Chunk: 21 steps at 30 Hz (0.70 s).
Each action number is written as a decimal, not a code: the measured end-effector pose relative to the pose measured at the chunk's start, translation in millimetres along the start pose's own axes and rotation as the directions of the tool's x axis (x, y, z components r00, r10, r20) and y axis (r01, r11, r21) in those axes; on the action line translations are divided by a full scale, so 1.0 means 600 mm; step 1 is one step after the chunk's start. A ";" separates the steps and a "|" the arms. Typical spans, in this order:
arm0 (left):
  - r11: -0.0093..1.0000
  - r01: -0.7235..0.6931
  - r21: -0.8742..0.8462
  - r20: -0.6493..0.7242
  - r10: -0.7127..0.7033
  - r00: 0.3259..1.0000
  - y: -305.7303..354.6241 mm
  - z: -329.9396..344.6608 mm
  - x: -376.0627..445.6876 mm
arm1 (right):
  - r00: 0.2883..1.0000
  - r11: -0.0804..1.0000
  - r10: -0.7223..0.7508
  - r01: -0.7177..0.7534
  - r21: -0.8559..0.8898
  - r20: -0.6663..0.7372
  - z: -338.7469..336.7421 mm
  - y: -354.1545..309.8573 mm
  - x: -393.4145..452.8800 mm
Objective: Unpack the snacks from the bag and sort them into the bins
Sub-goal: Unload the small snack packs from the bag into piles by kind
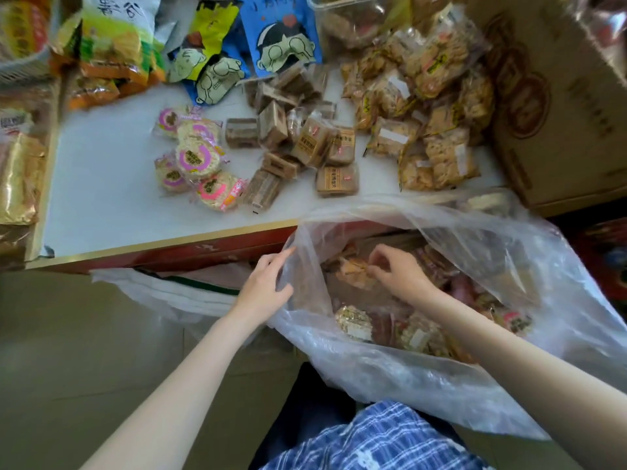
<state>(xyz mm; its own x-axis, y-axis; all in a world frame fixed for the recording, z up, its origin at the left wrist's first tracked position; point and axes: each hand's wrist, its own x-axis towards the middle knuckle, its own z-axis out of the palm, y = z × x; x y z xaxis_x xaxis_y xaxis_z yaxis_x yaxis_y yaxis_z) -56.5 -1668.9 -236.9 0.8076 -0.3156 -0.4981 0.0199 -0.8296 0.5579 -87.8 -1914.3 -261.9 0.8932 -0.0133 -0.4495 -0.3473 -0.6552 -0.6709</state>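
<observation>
Both hands work the clear plastic bag (441, 351) below the counter (112, 184) edge: left hand (268, 283) pinches the bag's rim to hold it wide, right hand (397, 273) reaches inside with fingers curled on an orange snack packet (354, 271). Unpacking is underway; 3 sorted piles already lie on the counter. Next, lift the packet clear and match it to its pile

You have five round rice cakes in pink-ringed clear wrappers (195, 157) on the white table, two blue cartoon-face snack bags (283, 35), one yellow cartoon-face bag (203, 39), and one clear plastic bag (441, 334). The brown square packets are too heaped to count.
</observation>
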 end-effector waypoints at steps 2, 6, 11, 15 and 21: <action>1.000 -0.014 -0.013 -0.041 0.013 0.999 0.006 0.004 0.008 | 0.993 0.997 -0.050 0.056 0.052 -0.109 -0.065 -0.025 -0.017; 1.000 -0.004 0.019 -0.043 0.004 0.999 0.023 -0.002 0.025 | 0.920 0.893 -0.008 0.182 0.410 -0.391 -0.213 -0.097 -0.002; 0.999 -0.015 0.044 -0.030 0.017 0.999 0.030 -0.017 0.021 | 0.709 0.837 0.084 0.331 0.436 -0.700 -0.386 -0.160 0.125; 0.999 0.029 0.042 -0.032 -0.028 0.999 0.016 -0.021 0.013 | 0.738 0.891 0.214 0.122 0.438 -0.640 -0.420 -0.146 0.221; 0.999 0.008 0.036 -0.087 -0.005 0.996 0.015 -0.019 0.014 | 0.918 0.890 -0.117 -0.073 -0.450 -0.379 -0.372 -0.136 0.225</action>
<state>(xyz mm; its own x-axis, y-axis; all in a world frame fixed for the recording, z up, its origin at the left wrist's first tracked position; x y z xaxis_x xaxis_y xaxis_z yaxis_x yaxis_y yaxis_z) -43.1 -1673.6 -228.7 0.8557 -0.2700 -0.4415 0.0053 -0.8485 0.5292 124.8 -2031.3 -136.1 0.9687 -0.2220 -0.1107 -0.2456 -0.9220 -0.2993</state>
